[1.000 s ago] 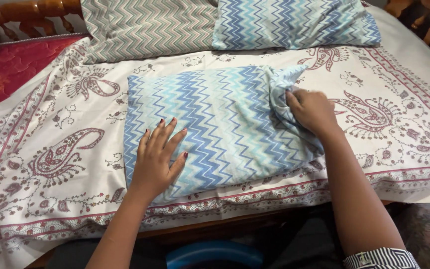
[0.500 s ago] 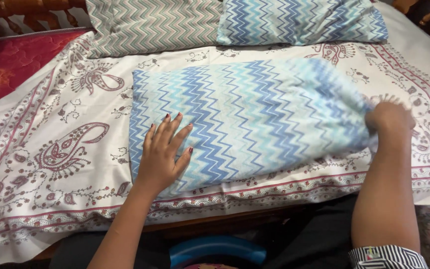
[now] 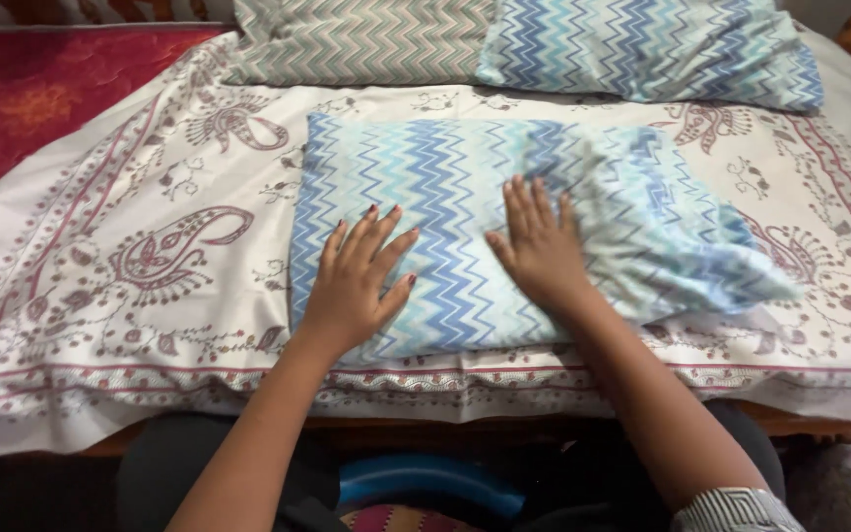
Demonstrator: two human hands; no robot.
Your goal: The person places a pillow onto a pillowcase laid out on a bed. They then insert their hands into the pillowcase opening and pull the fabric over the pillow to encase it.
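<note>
blue zigzag pillow [image 3: 465,187] lying flat, frame centre, long side running 9 to 3 o'clock, 3 o'clock end rumpled, blurred

This is a bedroom in a home. A bed fills the view, covered with a cream bedsheet [image 3: 100,296] printed with maroon paisley and floral borders. Two pillows lie at its far side, a grey-green zigzag pillow [image 3: 366,39] and a blue zigzag pillow [image 3: 642,44], and a third blue zigzag pillow in its cover [image 3: 465,217] lies in the middle. A red quilted mattress [image 3: 41,99] shows beside the sheet.
</note>
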